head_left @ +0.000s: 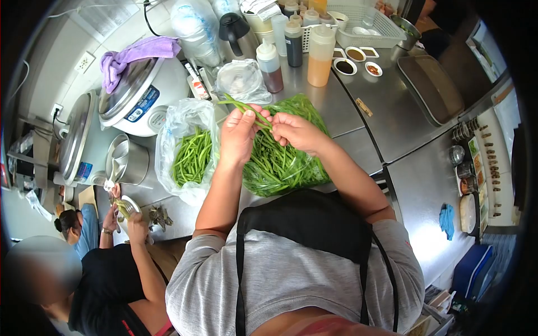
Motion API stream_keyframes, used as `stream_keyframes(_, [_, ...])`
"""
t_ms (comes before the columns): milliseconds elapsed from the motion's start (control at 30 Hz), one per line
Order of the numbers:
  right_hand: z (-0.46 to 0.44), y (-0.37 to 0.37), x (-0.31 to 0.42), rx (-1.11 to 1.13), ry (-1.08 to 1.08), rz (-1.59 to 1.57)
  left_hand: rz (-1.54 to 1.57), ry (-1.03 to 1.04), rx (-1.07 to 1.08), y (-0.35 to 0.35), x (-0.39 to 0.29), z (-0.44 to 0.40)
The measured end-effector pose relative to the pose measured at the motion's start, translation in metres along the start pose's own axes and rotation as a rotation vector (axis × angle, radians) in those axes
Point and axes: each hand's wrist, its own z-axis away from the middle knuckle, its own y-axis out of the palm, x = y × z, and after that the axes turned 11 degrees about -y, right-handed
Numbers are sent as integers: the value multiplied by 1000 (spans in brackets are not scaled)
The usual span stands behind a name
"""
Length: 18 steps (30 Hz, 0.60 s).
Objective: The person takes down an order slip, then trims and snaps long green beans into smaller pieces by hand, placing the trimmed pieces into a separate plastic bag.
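My left hand (237, 136) is closed around a few long green beans (231, 101), whose tips stick out past the thumb at the upper left. Opposite it, my right hand (298, 133) pinches the other end of the beans between thumb and fingers. Both hands are above an open green plastic bag (307, 112), which is full of green beans (274, 162). To the left of my forearm stands a clear plastic bag (168, 126) with more green beans (192, 157) in it.
Sauce bottles (321, 56), a thermos jug (235, 35) and small sauce dishes (345, 66) line the back. Big rice cookers (137, 95) and a metal pot (131, 159) stand left. A person (112, 280) works there over a plate. A tray (428, 89) lies right.
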Motion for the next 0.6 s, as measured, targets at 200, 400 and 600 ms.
stream_keyframes(200, [-8,5,1,-249,46,-8,-219,101,-50,3,16,5])
stream_keyframes(400, [-13,1,-7,-298,42,-106,-288,139,-74,9,21,6])
stream_keyframes(600, [-7,4,2,-267,-458,877,-412,112,-120,3,12,7])
